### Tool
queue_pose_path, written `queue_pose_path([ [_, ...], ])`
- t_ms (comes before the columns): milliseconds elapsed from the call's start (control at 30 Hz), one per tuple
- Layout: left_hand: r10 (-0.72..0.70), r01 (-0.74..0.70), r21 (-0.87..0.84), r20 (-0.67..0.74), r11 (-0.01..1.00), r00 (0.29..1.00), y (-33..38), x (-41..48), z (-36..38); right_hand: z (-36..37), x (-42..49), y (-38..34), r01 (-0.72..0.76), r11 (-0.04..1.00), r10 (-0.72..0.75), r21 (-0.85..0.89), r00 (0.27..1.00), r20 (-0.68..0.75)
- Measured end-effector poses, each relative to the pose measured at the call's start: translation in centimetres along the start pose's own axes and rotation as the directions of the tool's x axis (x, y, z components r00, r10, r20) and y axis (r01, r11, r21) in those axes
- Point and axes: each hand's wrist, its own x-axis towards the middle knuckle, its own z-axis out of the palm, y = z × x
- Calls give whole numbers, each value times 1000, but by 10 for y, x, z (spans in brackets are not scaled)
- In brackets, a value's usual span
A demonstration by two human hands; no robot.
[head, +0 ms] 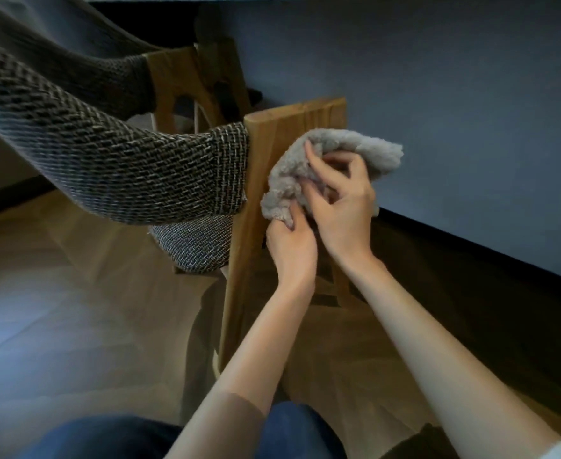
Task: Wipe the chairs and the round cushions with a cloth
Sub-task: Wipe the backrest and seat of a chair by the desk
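A fluffy grey cloth is bunched against the wooden leg panel of a chair with a woven grey-brown seat. My left hand grips the cloth's lower end, its fingers curled round the fabric. Just above and to the right, my right hand pinches the cloth's middle with thumb and fingers. Both hands sit in front of the upright panel. A round woven cushion shows below the seat, partly hidden by the panel.
A second wooden chair frame stands further back at the upper left. A blue-grey wall with a dark baseboard runs along the right. Wood flooring spreads to the left. My knees in blue jeans are at the bottom.
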Motion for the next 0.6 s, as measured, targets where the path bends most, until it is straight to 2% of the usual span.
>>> queue_pose_path([
  [67,-36,36,5,-63,999,997,-6,-3,-10,6,-11,-3,-3,1000,1,19,997,71],
  [200,-75,83,62,-128,995,989,-21,-15,-37,16,-38,-6,-152,979,130,134,979,158],
  [367,137,-82,189,-297,979,945,-13,-15,-79,29,-48,-18,-163,960,160,227,987,30],
  [433,182,-127,195,-298,973,937,-5,-10,-91,38,-47,-24,-203,937,212,286,977,-2],
  [500,157,-97,214,-282,972,947,-3,-5,-95,48,-52,-26,-232,932,247,276,969,-18],
  [600,106,-30,361,-194,932,975,-10,4,-93,59,-65,-15,-312,915,306,254,950,65],
])
